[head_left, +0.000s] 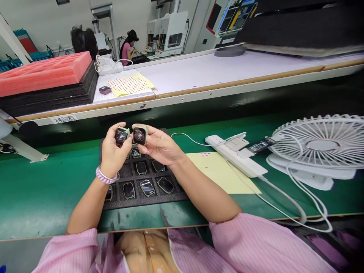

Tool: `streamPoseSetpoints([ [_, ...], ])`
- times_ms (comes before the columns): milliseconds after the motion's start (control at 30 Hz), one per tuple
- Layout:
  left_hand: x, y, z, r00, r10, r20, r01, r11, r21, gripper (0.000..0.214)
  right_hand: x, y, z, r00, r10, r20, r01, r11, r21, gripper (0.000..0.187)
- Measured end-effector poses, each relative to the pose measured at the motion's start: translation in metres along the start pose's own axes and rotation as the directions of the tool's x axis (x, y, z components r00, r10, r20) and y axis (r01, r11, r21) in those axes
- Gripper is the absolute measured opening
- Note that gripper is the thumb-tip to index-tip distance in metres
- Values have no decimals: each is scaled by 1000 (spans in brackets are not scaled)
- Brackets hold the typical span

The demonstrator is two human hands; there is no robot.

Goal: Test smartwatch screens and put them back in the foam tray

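Note:
My left hand [112,151] grips a small green-cased smartwatch body [121,136], screen lit and facing me. My right hand [159,146] pinches a second smartwatch body [139,135] of the same kind right beside the first; the two almost touch. Both are held above the far end of a black foam tray [179,195] on the green bench. Several more watch bodies [147,187] lie in the tray's pockets below my hands. A pink beaded band circles my left wrist.
To the right lie a yellow sheet [222,172] with red dots, a white power strip [236,157] with cables and a white desk fan [321,146]. Stacked pink and black foam [45,81] sits on the white shelf behind. Another person [129,47] works far back.

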State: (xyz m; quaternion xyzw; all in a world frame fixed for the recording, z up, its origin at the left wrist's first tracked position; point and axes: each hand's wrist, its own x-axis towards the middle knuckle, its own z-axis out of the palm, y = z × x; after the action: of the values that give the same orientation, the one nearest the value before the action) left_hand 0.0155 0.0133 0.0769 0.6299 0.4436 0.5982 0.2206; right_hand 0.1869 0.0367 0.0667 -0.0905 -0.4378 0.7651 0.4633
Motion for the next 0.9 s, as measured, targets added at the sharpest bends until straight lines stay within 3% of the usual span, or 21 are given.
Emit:
streamPoseSetpoints([
  [267, 1, 0, -2, 1000, -4, 20, 3, 1000, 31, 41, -1, 0, 1, 1000, 14, 18, -14, 1000, 19, 54],
  [500, 1, 1, -2, 999, -39, 24, 40, 998, -48, 45, 0, 0, 1, 1000, 16, -12, -16, 1000, 0, 58],
  [633, 1, 2, -4, 999, -12, 30, 11, 1000, 19, 41, 0, -1, 1, 1000, 9, -23, -10, 999, -31, 58],
  [900, 1, 4, -3, 1000, -5, 24, 5, 1000, -15, 40, -1, 0, 0, 1000, 1, 0, -1, 1000, -26, 55],
])
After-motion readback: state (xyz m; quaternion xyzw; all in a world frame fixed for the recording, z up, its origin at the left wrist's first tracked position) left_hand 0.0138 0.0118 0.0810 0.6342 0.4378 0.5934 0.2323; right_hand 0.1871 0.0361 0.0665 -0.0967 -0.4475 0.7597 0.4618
